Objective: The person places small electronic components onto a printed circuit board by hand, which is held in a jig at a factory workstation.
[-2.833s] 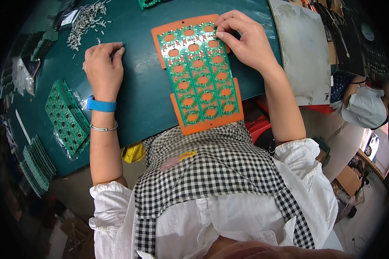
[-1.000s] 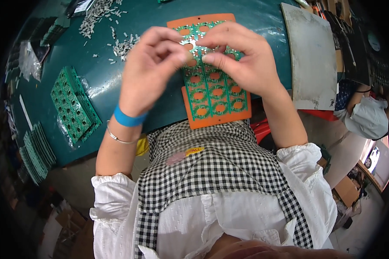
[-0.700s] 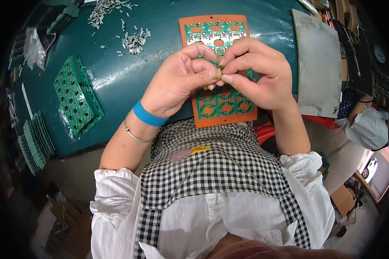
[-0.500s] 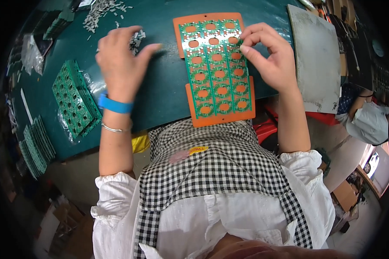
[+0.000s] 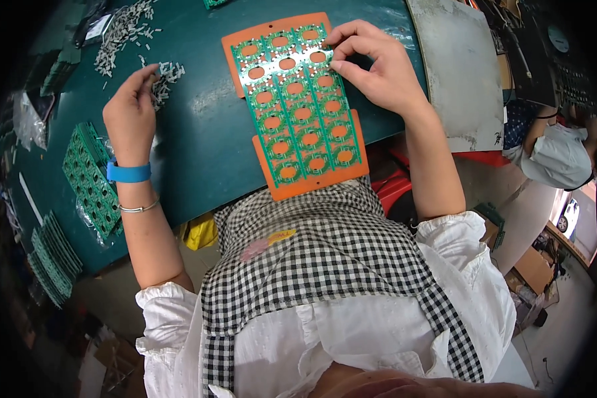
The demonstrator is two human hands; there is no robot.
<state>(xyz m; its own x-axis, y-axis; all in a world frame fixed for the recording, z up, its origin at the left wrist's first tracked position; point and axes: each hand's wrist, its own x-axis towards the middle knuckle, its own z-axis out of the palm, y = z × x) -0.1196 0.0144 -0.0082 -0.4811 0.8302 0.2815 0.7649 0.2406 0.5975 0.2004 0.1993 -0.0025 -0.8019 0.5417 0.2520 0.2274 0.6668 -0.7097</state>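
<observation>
A scuffed grey board [image 5: 461, 83] at right — lower down, a cardboard box [image 5: 532, 270], a white car [image 5: 569, 217].

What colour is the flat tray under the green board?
The tray is orange, and it shows best in the head view.

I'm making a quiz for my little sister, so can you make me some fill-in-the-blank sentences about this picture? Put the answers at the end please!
1. The right hand is at the edge of the ____ board.
2. The board lies on a plate that is ____.
3. The small grey pieces lie to the ____ of the board.
4. The wristband by the left hand is ____.

Missing words: green; orange; left; blue.
</observation>
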